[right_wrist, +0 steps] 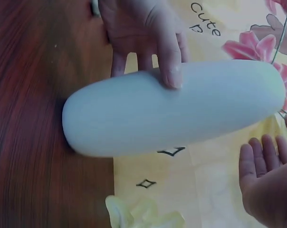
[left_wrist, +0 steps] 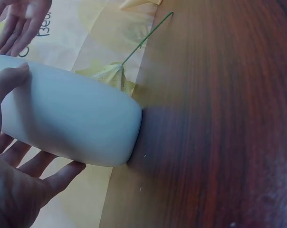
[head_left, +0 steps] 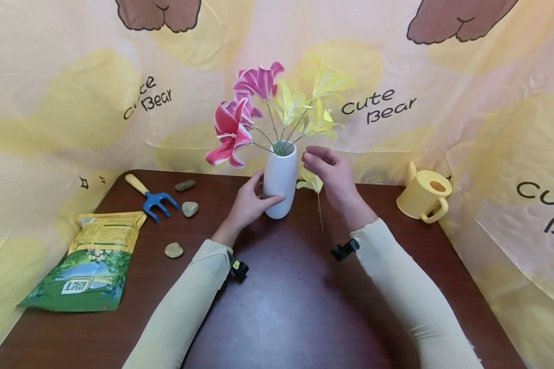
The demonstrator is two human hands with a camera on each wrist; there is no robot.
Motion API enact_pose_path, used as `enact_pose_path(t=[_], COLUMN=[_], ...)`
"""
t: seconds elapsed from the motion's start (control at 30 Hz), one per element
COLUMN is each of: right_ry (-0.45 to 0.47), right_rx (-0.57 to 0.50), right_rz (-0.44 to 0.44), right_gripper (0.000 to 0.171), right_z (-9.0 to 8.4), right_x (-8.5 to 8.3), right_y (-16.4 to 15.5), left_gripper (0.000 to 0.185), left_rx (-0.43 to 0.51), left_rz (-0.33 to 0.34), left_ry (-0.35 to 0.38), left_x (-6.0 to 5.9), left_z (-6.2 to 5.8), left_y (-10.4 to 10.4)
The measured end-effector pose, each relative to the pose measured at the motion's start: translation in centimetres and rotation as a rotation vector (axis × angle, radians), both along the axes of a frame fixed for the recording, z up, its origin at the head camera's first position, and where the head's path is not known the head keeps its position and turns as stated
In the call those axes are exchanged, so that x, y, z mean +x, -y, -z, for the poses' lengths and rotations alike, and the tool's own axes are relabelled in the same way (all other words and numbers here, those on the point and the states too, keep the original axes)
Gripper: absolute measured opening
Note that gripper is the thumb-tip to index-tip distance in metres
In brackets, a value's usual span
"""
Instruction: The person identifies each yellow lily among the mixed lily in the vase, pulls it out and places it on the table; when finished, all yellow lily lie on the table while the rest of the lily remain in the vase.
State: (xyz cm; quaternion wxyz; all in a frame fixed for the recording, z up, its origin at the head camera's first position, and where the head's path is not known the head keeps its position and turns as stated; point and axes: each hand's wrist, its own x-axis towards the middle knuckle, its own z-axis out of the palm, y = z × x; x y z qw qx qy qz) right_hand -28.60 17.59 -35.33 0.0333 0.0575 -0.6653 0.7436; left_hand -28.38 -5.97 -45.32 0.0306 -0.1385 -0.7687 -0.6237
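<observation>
Soft glare lightens the tabletop; both wrist views look dimmer.

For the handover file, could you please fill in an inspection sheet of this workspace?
Surface: brown table, with a pale reflection on its near part.
Job's things: white vase, upright, holding pink flowers and yellow flowers; a loose flower, also yellow, is outside, to the vase's right.
Clutter: bag, fork and three stones at left; watering can at right.
Grippers: left hand grips the vase's side; right hand is beside its mouth, holding nothing.
Cables: nothing seen.
Surroundings: printed cloth behind and at both sides.
</observation>
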Motion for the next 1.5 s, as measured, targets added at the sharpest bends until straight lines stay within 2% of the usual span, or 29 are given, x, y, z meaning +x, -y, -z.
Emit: enact_pose_path(t=[0.23,0.47,0.73,1.03,1.27,1.5], right_ry=[-0.058,-0.086,-0.076,-0.157,-0.208,-0.236], right_rx=[-0.206,-0.339,-0.326,-0.315,-0.383,-0.530], right_rz=[0.027,0.086,0.150,0.175,0.152,0.125], right_gripper=[0.014,0.020,0.017,0.013,0.013,0.010], right_z=[-0.2,-0.5,-0.6,-1.8,-3.0,-5.6], right_x=[-1.4,-1.7,-1.8,-1.7,-1.5,-1.3], right_y=[2.8,4.7,5.5,5.4,4.7,2.5], left_gripper=[0.090,0.088,0.087,0.087,0.087,0.087], left_rx=[0.004,0.013,0.020,0.023,0.017,0.023], left_rz=[0.005,0.010,0.018,0.023,0.011,0.011], left_ry=[-0.010,-0.014,-0.009,-0.034,-0.059,-0.060], left_x=[0.0,0.0,0.1,0.0,-0.1,-0.2], left_z=[0.1,0.0,0.0,0.1,0.3,0.4], left_y=[0.0,0.0,0.2,0.1,0.0,0.1])
